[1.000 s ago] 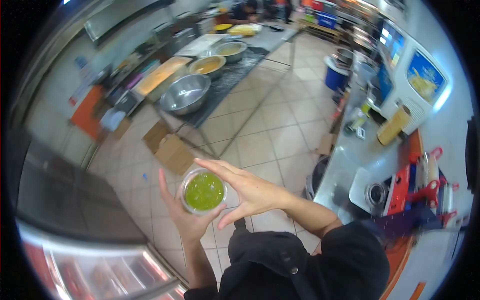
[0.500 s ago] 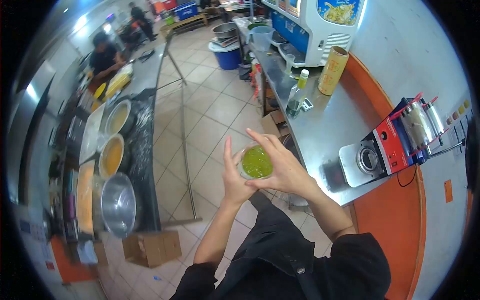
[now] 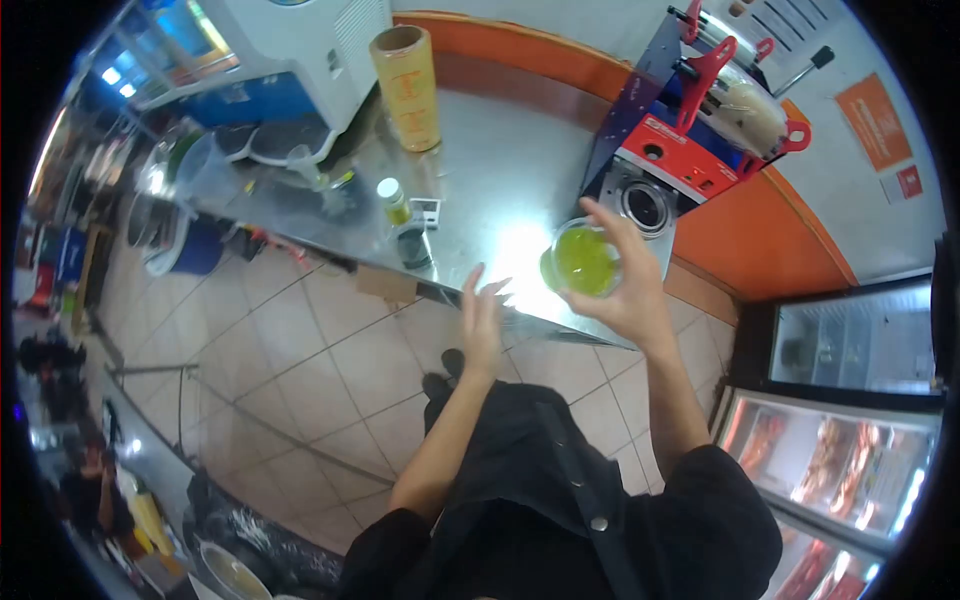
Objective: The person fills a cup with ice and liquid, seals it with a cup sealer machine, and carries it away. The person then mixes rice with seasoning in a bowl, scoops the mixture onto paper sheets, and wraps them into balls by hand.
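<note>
Cup (image 3: 580, 265) with bright green stuff in it is clamped in the right hand (image 3: 632, 285), with the thumb set on the near side and the fingers curled around the far side. The cup is see-through and is held over the right end of the shiny metal counter (image 3: 500, 140), but whether its bottom is touched by the metal cannot be told. Just beside it, a round ring (image 3: 645, 207) can be seen at the front of a red and blue machine (image 3: 668, 165). The left hand (image 3: 482, 330) is held out bare near the front edge of the counter, well apart from the cup, and its fingers are spread apart, with the tips a bit blurred. Farther left, a bottle (image 3: 412, 240) with a white cap is seen beside a little white gadget (image 3: 427, 212). Behind them a tall yellow roll (image 3: 408, 90) is stood upright, near a big white machine (image 3: 300, 50). A clear jug (image 3: 205, 170) is seen by that machine. A dark apron (image 3: 520, 440) is worn, and pale floor tiles (image 3: 330, 390) are seen below. On the right, red things are shown behind the glass of a lit fridge (image 3: 840, 528). On the far left, another person (image 3: 95, 490) is seen, small and blurred.
</note>
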Demonstrator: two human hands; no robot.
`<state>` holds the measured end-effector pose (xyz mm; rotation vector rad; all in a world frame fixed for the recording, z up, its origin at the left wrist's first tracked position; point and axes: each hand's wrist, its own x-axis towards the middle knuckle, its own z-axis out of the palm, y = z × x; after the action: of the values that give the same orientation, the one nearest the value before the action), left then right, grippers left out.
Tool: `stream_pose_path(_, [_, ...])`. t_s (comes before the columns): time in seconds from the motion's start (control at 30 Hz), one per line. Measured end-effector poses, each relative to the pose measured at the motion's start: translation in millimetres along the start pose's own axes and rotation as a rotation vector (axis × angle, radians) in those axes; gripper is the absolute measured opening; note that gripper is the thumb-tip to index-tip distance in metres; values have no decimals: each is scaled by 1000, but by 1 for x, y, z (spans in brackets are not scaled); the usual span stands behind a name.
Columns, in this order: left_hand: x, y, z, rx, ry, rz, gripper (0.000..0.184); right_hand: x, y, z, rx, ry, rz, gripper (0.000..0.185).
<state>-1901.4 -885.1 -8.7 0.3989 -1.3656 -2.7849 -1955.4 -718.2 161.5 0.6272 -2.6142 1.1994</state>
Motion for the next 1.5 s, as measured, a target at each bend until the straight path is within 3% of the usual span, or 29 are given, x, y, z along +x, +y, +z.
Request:
stream_pose_path(0.1, [53, -100, 50, -137, -117, -542, 64, 13, 44, -21, -200, 184, 100, 82])
stream_pose_path(0.17, [77, -134, 83, -239, -276, -630, 69, 20, 73, -29, -298, 283, 176, 81])
stream_pose_path(0.27, [67, -137, 113, -179, -349, -684, 60, 27, 121, -34, -401, 379, 236, 81])
stream_pose_path(0.3, [66, -149, 112, -161, -358, -634, 50, 28, 140, -34, -412, 403, 247, 80])
stream_pose_path(0.4, [66, -152, 103, -157, -451, -603, 55, 32, 169, -32, -471, 384, 326, 80])
stream_pose_path(0.5, [70, -124, 91, 31, -484, -768, 55, 25, 210, -22, -459, 391, 328, 78])
stream_pose_path(0.6, [83, -54, 92, 446, -716, -709, 49, 22, 226, -10, -407, 384, 394, 77])
stream_pose_path(0.67, [110, -19, 105, 384, -814, -510, 41, 21, 237, 1, -386, 428, 399, 75])
stream_pose_path(0.7, [118, 27, 129, 343, -754, -463, 36, 20, 247, 2, -367, 432, 402, 75])
stream_pose_path(0.73, [129, 54, 148, 208, -771, -262, 32, 15, 257, 5, -347, 440, 413, 75])
stream_pose_path(0.8, [152, 117, 202, 305, -893, 149, 28, 13, 253, 10, -258, 471, 478, 75])
stream_pose_path(0.83, [162, 143, 235, 472, -911, 505, 22, 10, 256, 12, -254, 487, 451, 74])
stream_pose_path(0.93, [203, 172, 333, 785, -1189, 992, 38, 1, 262, 15, -442, 542, 280, 71])
stream_pose_path(1.0, [196, 166, 378, 1372, -1262, 1491, 43, -14, 237, 16, -316, 783, 379, 62])
stream_pose_path(1.03, [194, 152, 381, 1460, -1236, 1380, 38, -28, 225, 17, -232, 926, 410, 60])
stream_pose_path(1.07, [199, 146, 384, 1711, -1219, 1317, 53, -42, 217, 19, -157, 1072, 442, 58])
stream_pose_path(1.13, [172, 127, 392, 1998, -1057, 1147, 61, -77, 206, 38, 108, 1295, 605, 56])
stream_pose_path(1.23, [200, 145, 406, 2048, -1129, 909, 65, -109, 198, 69, 453, 1290, 774, 61])
stream_pose_path(1.37, [246, 250, 438, 2231, -793, 409, 84, -108, 197, 103, 961, 1248, 671, 61])
stream_pose_path(1.5, [256, 269, 469, 2215, -892, 498, 120, -99, 207, 123, 1116, 1322, 527, 54])
